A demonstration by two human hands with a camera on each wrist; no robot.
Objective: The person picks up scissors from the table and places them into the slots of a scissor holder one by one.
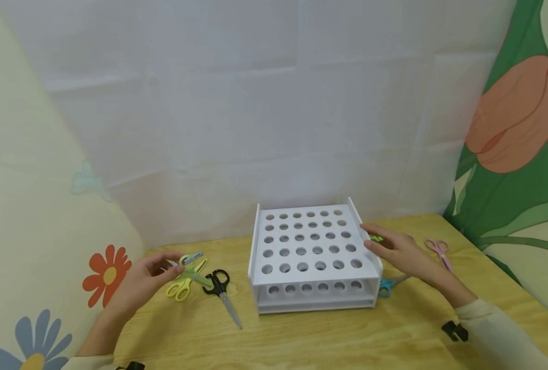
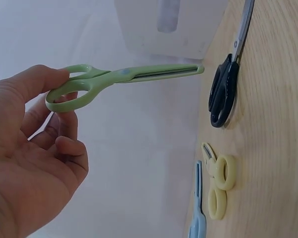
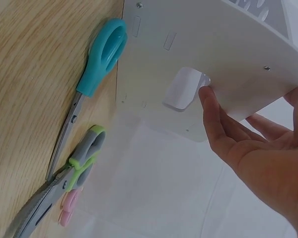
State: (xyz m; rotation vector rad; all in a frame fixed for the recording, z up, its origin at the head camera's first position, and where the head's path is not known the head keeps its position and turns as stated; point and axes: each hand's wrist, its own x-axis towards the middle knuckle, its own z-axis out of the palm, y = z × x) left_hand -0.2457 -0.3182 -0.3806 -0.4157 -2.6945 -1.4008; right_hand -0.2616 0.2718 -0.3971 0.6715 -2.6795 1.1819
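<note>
In my left hand is a pair of light green scissors, pinched by the handles between thumb and fingers. They hang above the table, blades pointing toward the white rack. This rack has tiers full of round holes. My right hand grips its right side panel, with thumb and index finger at the top edge and other fingers against the outer face by the cut-out. Below the left hand lie black-handled scissors, yellow scissors and blue scissors.
Right of the rack on the wooden table lie teal-handled scissors, grey-and-green scissors and pink scissors. A white cloth hangs behind. Patterned sheets border both sides.
</note>
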